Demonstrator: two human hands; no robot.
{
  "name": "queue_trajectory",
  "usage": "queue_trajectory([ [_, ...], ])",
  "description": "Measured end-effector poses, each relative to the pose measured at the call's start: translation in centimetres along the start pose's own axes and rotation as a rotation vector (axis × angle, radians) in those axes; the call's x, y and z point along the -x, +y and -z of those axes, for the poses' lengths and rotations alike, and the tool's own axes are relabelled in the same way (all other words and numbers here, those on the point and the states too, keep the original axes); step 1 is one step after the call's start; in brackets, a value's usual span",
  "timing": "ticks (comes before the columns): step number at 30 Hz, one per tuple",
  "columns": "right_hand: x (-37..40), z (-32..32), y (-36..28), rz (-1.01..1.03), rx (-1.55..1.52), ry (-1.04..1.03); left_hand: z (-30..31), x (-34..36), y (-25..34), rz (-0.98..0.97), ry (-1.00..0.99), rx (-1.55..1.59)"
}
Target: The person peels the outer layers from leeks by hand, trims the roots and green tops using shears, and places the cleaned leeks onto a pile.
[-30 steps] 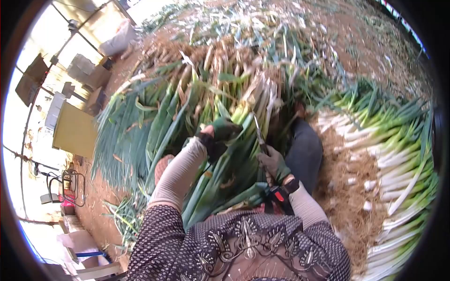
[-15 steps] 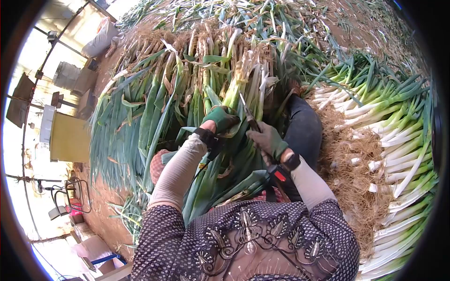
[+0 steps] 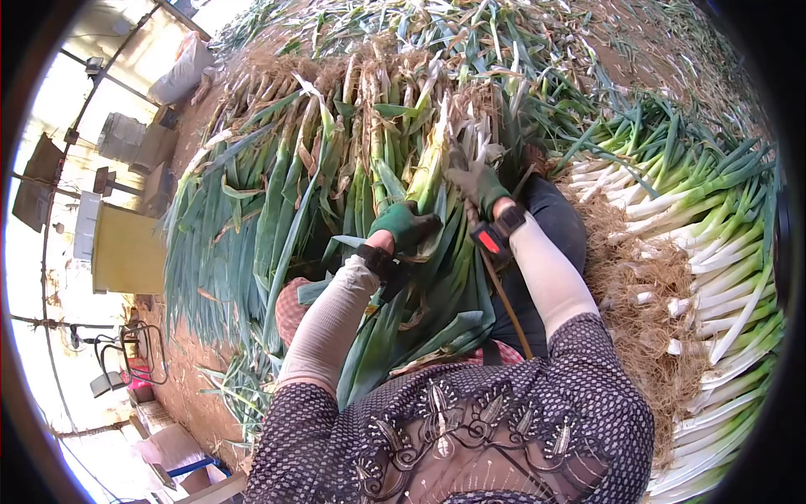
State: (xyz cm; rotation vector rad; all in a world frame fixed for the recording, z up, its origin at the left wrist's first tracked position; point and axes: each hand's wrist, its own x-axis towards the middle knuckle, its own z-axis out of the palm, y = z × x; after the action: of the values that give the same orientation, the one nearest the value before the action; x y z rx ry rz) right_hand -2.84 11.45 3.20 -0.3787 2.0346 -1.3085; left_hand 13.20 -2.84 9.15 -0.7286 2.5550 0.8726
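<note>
My left hand (image 3: 409, 225), in a green work glove, is closed around a leek (image 3: 431, 164) with green leaves and yellowed, peeling outer layers. Its root end points away from me. My right hand (image 3: 477, 186), gloved too, is wrapped around an air blow gun, largely covered by the fingers, with a brown hose (image 3: 507, 307) running back towards my lap. The gun's tip is hard to make out against the loose pale layers (image 3: 477, 134). Under and around both hands lies a thick pile of untrimmed leeks (image 3: 277, 193), roots at the far side.
Cleaned leeks (image 3: 714, 252) with white shafts and bushy roots (image 3: 646, 311) lie in a row at right. Leaf scraps (image 3: 470, 34) cover the ground beyond. At left stand a yellow box (image 3: 126, 248) and a white sack (image 3: 183, 71). My bent knee (image 3: 554, 231) is beside the pile.
My right hand has moved forward and up with the air blow gun, nearer the leek's root end. My left hand keeps hold of the leek with little movement.
</note>
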Motion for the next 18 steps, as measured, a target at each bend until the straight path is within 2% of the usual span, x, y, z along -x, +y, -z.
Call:
queue_trajectory([
  [1, 2.8, -0.3, -0.5, -0.062, -0.083, -0.06, -0.9, -1.4, -1.5, 0.007, 0.008, 0.118],
  [3, 6.5, -1.5, 1.8, 0.092, -0.047, -0.044, -3.5, -5.2, -5.4, 0.025, 0.022, 0.357],
  [4, 9.4, -1.7, 1.6, 0.066, 0.012, -0.067, -1.9, -3.7, -3.6, 0.066, 0.017, 0.361],
  [5, 13.0, -1.4, 0.4, -0.011, -0.052, -0.157, -2.1, -3.7, -3.4, 0.071, 0.042, 0.538],
  [6, 15.0, -2.1, 1.4, 0.112, -0.065, -0.117, -1.9, -3.5, -3.0, 0.083, 0.003, 0.751],
  [7, 16.5, -2.3, 1.9, 0.101, -0.087, -0.141, -1.1, -2.8, -2.0, 0.095, -0.036, 0.962],
  [11, 19.0, -2.0, 2.7, 0.015, -0.095, -0.184, -0.6, -1.6, -0.4, 0.065, 0.024, 0.936],
  [14, 18.1, -1.1, 1.8, -0.033, -0.037, -0.137, -0.4, -1.1, -0.7, -0.011, -0.1, 0.963],
  [18, 15.7, 0.1, 0.6, -0.023, -0.017, -0.071, 0.5, 1.3, 0.4, 0.049, -0.159, 0.82],
])
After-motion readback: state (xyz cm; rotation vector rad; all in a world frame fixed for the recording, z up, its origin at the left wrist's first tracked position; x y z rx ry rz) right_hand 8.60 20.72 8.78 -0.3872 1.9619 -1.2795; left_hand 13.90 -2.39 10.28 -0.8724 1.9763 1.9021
